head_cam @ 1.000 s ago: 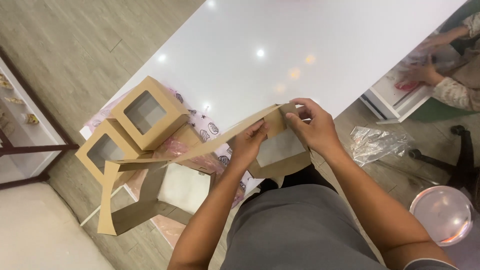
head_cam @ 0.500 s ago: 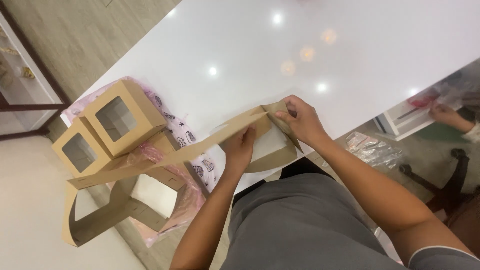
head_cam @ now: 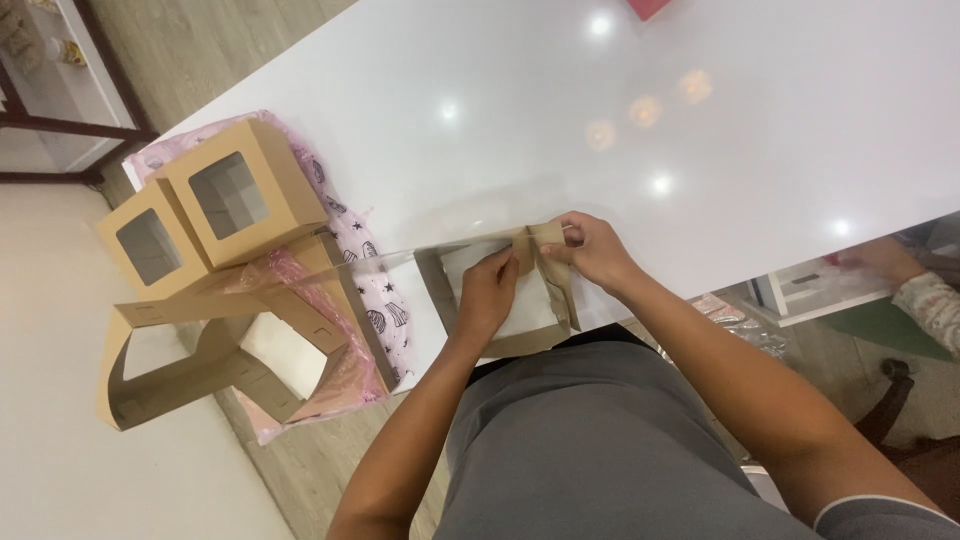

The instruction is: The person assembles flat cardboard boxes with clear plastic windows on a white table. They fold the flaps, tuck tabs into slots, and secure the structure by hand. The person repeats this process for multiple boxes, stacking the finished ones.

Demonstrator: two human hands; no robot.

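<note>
Flat brown cardboard box blank with clear window panel (head_cam: 500, 310): at near edge of glossy white table (head_cam: 620, 120), partly folded, held by both hands. Left hand (head_cam: 490, 290): fingers curled down, pressing on blank's panel. Right hand (head_cam: 590, 250): pinching upright fold at blank's top edge. Two assembled brown cardboard window boxes (head_cam: 215, 205): on pink patterned plastic sheet (head_cam: 370, 300) at table's left corner. Loose unfolded brown blanks (head_cam: 215, 355): hanging off that corner, below boxes. Another person's hand (head_cam: 880, 262): far right, below table.

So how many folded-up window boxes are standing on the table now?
2. One closed box stands at the table's left end, the other box right beside it, nearer the corner. Others may be hidden outside the view.
</note>
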